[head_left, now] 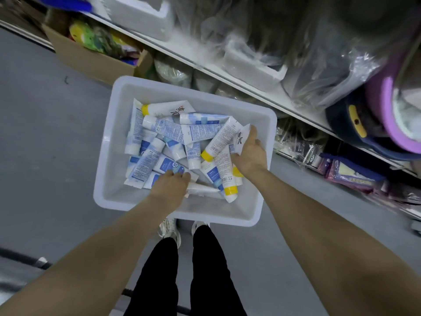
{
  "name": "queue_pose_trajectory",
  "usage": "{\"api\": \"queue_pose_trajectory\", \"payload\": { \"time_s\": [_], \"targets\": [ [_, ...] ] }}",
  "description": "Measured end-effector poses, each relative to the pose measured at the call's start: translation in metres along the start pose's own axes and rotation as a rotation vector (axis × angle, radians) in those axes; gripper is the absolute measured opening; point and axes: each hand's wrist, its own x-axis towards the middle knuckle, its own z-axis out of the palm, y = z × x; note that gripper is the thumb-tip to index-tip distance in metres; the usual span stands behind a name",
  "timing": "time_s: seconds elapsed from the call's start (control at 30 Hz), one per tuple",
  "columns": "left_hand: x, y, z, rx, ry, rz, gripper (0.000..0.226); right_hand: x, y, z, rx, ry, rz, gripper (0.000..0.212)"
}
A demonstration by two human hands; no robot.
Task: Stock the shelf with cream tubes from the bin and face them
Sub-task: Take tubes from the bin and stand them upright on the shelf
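Head view: both hands are down in the white bin [109,156] at frame centre, picking stock. The right hand [249,153] grips a cream tube [241,139]; the left hand [170,181] curls onto the tube pile [159,142]. Next, I judge: lift to the shelf [227,75], upper right.

I have one camera only, worn on my head, so no second view shares the scene. It looks forward and steeply down, almost straight over the white bin [107,142] on the grey floor [45,133], which fills the middle of the frame at close range. My forearms enter from the bottom corners and my legs and shoes [169,231] sit at the lower centre, beneath the lens. The wide angle bends the edges: the shelf [250,87] runs slantwise across the top right, near but blurred, so what lies on it I can perhaps only guess.
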Motion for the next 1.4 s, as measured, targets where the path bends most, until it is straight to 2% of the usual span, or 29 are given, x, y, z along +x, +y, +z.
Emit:
{"api": "queue_pose_trajectory", "payload": {
  "time_s": [0.07, 0.17, 0.23, 0.33, 0.5, 0.67, 0.8, 0.93, 1.13, 1.3, 1.4],
  "targets": [
    [-0.014, -0.008, -0.009, -0.043, 0.028, -0.056, 0.044, -0.015, -0.001, -0.01, 0.019, -0.037, 0.005, 0.084],
    [-0.038, -0.021, -0.026, -0.256, 0.075, -0.177, 0.032, -0.04, -0.006, -0.028, -0.061, -0.077, -0.01, 0.051],
    [-0.055, -0.026, -0.043, -0.42, 0.113, -0.246, 0.031, -0.058, -0.011, -0.042, -0.076, -0.092, -0.02, 0.04],
    [-0.083, -0.028, -0.075, -0.668, 0.201, -0.33, 0.029, -0.088, -0.023, -0.07, -0.069, -0.066, -0.068, 0.044],
    [-0.129, -0.027, -0.131, -0.74, 0.338, -0.36, 0.033, -0.136, -0.043, -0.129, -0.033, -0.003, -0.198, 0.053],
    [-0.173, -0.022, -0.19, -0.787, 0.47, -0.293, 0.043, -0.187, -0.066, -0.192, 0.127, 0.146, -0.256, 0.041],
    [-0.206, -0.016, -0.235, -0.862, 0.611, -0.221, 0.045, -0.223, -0.076, -0.235, 0.114, 0.296, -0.293, 0.042],
    [-0.235, -0.011, -0.278, -0.969, 0.731, -0.077, 0.044, -0.261, -0.081, -0.282, 0.148, 0.412, -0.334, 0.055],
    [-0.283, 0.008, -0.344, -1.07, 0.892, 0.154, 0.037, -0.32, -0.084, -0.34, 0.258, 0.584, -0.416, 0.053],
    [-0.317, 0.031, -0.397, -1.047, 1.021, 0.309, 0.042, -0.362, -0.094, -0.393, 0.232, 0.72, -0.465, 0.037],
    [-0.338, 0.045, -0.431, -1.037, 1.098, 0.404, 0.033, -0.388, -0.099, -0.43, 0.207, 0.815, -0.523, 0.03]
  ]
}}
